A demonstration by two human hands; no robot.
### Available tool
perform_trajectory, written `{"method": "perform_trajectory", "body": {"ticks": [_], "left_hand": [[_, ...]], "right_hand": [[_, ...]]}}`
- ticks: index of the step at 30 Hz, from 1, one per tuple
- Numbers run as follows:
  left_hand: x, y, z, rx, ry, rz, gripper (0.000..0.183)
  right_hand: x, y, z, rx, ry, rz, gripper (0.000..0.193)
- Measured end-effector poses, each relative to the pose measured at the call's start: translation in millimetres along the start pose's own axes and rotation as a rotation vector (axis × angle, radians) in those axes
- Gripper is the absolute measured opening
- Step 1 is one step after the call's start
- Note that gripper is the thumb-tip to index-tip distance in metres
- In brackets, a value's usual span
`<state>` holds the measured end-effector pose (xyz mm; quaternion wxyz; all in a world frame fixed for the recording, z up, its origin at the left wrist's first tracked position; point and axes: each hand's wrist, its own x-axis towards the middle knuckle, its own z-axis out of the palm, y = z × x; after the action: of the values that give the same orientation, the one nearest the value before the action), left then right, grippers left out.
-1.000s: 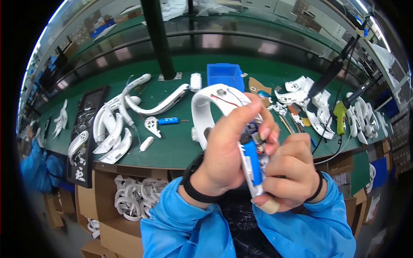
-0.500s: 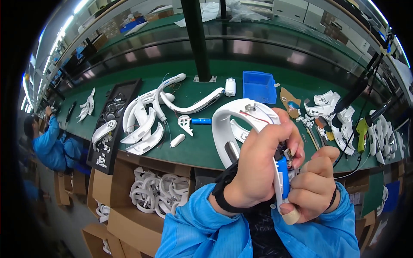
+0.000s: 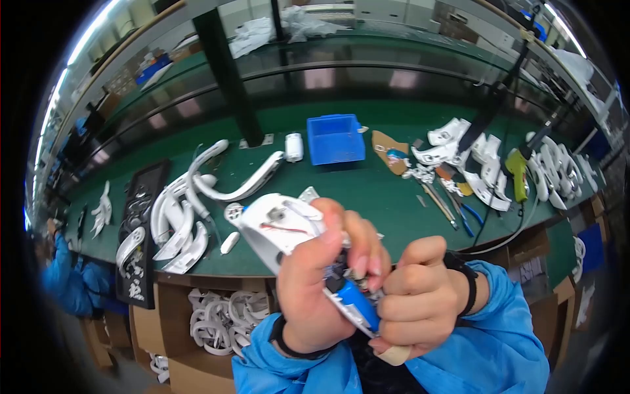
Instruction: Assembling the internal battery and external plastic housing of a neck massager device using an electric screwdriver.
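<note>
My left hand [image 3: 305, 295] is wrapped round a white curved plastic housing [image 3: 268, 220], held in front of me above the near edge of the bench. A thin red wire lies in the housing's upper part. Farther down, a blue cylindrical battery [image 3: 356, 303] and small dark parts sit in its open side, partly hidden by fingers. My right hand [image 3: 420, 295] is closed at the housing's lower end, beside the battery. A beige cover wraps the right thumb at that end. Whether the right fingers also pinch a small part is hidden.
A blue bin [image 3: 336, 159] stands on the green bench [image 3: 275, 194]. To the left lie white curved parts [image 3: 177, 223] and a black tray [image 3: 146, 276]; to the right, blue-handled pliers [image 3: 470, 220], white shells [image 3: 489, 187] and a yellow-green power tool [image 3: 518, 174]. A carton [image 3: 149, 322] holds white rings below.
The housing has tipped over to the left and sits lower, with both hands still on it. The whole view has shifted to the right, and the pliers now show.
</note>
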<state>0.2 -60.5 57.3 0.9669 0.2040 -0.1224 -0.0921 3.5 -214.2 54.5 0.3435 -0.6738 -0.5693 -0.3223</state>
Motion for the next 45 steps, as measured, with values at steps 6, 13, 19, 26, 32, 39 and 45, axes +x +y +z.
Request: {"method": "perform_trajectory", "body": {"ticks": [6,13,19,26,32,39,45], "left_hand": [[-4,4,7,0.03,0.071,0.056,0.015],[5,73,-18,0.375,0.025,0.614,0.014],[-13,90,-23,0.212,0.011,0.648,0.012],[-14,80,-31,0.179,0.008,0.608,0.012],[-20,77,-35,0.157,0.054,0.573,0.011],[-14,61,-31,0.225,-0.09,0.465,0.026],[6,25,-56,0.408,-0.091,0.598,0.04]], "right_hand": [[-9,-3,2,0.031,0.09,-0.027,0.032],[-32,9,-83,-0.435,0.311,0.342,0.041],[-74,132,-23,-0.491,-0.082,0.561,0.033],[-112,185,38,-0.519,-0.405,0.622,0.03],[-115,177,40,-0.51,-0.208,0.671,0.018],[-60,73,30,0.608,-0.175,1.062,0.024],[-42,35,50,1.199,0.132,0.96,0.042]]}}
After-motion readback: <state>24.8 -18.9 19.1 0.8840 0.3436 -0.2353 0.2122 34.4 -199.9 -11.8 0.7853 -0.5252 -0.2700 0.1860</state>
